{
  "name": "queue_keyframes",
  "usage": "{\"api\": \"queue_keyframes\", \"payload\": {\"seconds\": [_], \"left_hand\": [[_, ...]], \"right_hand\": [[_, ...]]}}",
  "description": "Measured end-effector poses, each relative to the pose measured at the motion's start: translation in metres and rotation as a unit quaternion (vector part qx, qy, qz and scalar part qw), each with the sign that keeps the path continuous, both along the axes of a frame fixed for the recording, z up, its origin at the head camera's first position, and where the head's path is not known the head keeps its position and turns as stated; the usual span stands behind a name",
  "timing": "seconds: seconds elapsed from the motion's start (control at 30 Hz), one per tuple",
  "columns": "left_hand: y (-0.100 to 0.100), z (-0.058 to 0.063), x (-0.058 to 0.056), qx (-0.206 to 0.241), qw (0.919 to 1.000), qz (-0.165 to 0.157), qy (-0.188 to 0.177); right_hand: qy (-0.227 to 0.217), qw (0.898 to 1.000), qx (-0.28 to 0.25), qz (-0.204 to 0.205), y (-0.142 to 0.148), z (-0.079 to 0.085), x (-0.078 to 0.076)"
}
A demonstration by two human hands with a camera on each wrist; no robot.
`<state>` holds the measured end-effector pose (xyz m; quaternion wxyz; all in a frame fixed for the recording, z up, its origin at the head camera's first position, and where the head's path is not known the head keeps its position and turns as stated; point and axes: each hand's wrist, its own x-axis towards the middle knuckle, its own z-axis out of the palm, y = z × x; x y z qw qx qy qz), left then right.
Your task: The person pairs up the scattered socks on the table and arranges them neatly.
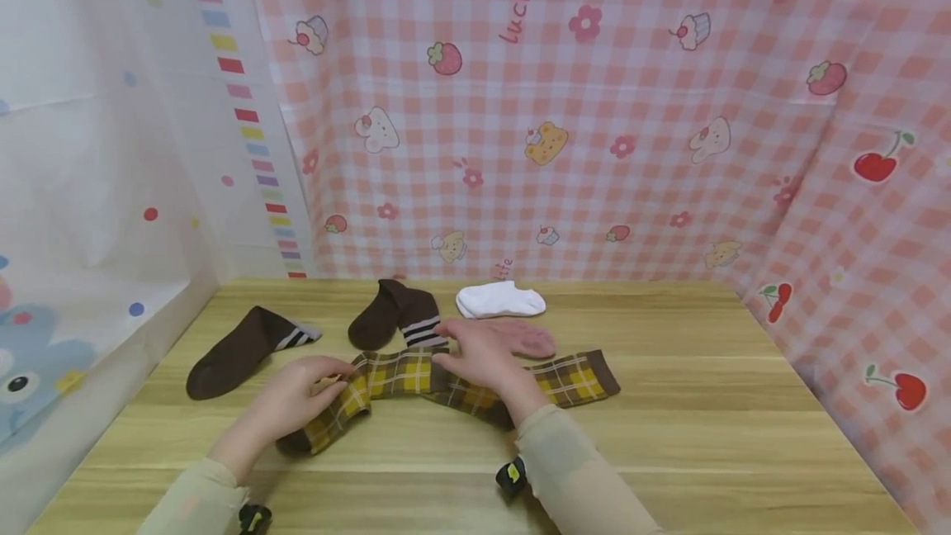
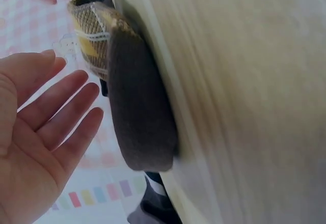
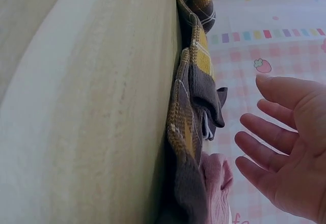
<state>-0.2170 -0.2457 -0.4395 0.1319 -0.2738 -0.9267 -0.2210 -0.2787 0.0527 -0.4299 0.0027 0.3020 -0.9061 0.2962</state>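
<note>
Pink checked cloth (image 1: 505, 89) hangs behind a wooden table (image 1: 416, 477), where the left plaid sock (image 1: 401, 374) lies bent: its leg runs left to right, and its foot slants toward the person at the left end. To its right lies the right plaid sock (image 1: 575, 382), the two overlapping at the left plaid sock's cuff. One brown sock (image 1: 230, 357) rests to its left, and a folded brown sock (image 1: 379, 320) sits just behind its leg. Nearest its foot is the left hand (image 1: 300, 395), fingers loose and separated, gripping nothing; the sock lies below and to that hand's right. Beside its cuff hovers the right hand (image 1: 483, 357), fingers apart and holding nothing; from there the same sock stretches leftward and down. A pink sock (image 1: 533, 338) and a white sock (image 1: 499, 300) lie behind its cuff, toward the right.
</note>
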Motion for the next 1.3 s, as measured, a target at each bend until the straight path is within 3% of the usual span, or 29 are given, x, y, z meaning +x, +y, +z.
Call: {"api": "queue_keyframes", "payload": {"seconds": [0.27, 0.53, 0.83, 1.3], "left_hand": [[-0.014, 0.001, 0.007, 0.015, 0.9981, 0.037, -0.047], [-0.02, 0.003, 0.011, 0.002, 0.9928, 0.068, -0.099], [-0.027, 0.004, 0.012, -0.018, 0.9874, 0.094, -0.126], [-0.034, 0.006, 0.011, -0.037, 0.9661, 0.144, -0.211]], "right_hand": [[-0.005, 1.0, 0.0, 0.007, -0.004, -0.006, -0.003], [-0.014, 1.0, 0.023, 0.003, -0.007, -0.012, -0.004], [-0.005, 0.998, 0.057, -0.013, -0.011, -0.012, -0.002], [0.012, 0.993, 0.107, -0.047, -0.02, -0.018, 0.001]]}}
